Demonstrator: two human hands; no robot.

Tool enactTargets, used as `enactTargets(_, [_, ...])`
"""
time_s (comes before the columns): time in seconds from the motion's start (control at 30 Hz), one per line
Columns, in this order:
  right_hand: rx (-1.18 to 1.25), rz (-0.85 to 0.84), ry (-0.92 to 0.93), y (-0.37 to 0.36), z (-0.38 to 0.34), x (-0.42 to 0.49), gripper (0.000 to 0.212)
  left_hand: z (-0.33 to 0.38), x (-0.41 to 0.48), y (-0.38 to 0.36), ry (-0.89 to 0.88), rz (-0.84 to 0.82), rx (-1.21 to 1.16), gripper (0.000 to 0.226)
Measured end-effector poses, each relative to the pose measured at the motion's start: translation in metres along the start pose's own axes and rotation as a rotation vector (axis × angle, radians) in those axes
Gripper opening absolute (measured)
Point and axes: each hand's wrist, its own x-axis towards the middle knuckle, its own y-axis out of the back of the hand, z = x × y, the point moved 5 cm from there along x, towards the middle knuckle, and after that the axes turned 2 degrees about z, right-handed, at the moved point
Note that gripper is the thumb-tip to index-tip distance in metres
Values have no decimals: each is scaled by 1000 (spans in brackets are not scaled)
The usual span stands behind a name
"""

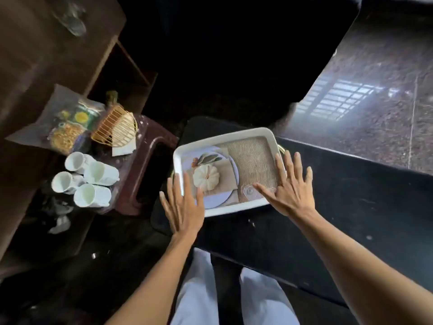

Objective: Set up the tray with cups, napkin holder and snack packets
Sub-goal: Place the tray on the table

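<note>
From where I watch, the white rectangular tray with a printed pumpkin-and-burlap picture on its floor [248,133] sits at centre frame on a dark surface, its long side angled slightly up to the right. Both hands are spread flat with fingers wide and hold nothing: the left hand [185,207] overlaps the tray's lower left corner, the right hand [290,188] covers its lower right rim, thumb reaching onto the printed floor. I read this as steadying or squaring the tray before loading it, though I cannot tell if the palms press down or hover just above. Nothing real lies in the tray yet, so the filling is all ahead. The goods wait at middle left of the frame on a maroon plastic stool [150,158]: four white ribbed cups [86,181] tipped on their sides in a cluster, above them a gold wire napkin holder with white napkins [114,130], and just left of it the clear snack packets with yellow contents [68,125]. All are well apart from the left hand, which I judge the natural one to reach them.
</note>
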Motion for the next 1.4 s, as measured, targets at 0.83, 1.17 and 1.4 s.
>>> enactTargets(0.83, [656,221,-479,-60,64,91,24,-118,91,-67,768,-42,-837,30])
enactTargets(1.17, [687,270,-636,-56,139,-16,18,-50,81,-70,656,-117,-955,27])
enactTargets(1.4, [642,266,-785,-67,196,-85,23,12,57,-93,572,-253,-924,25])
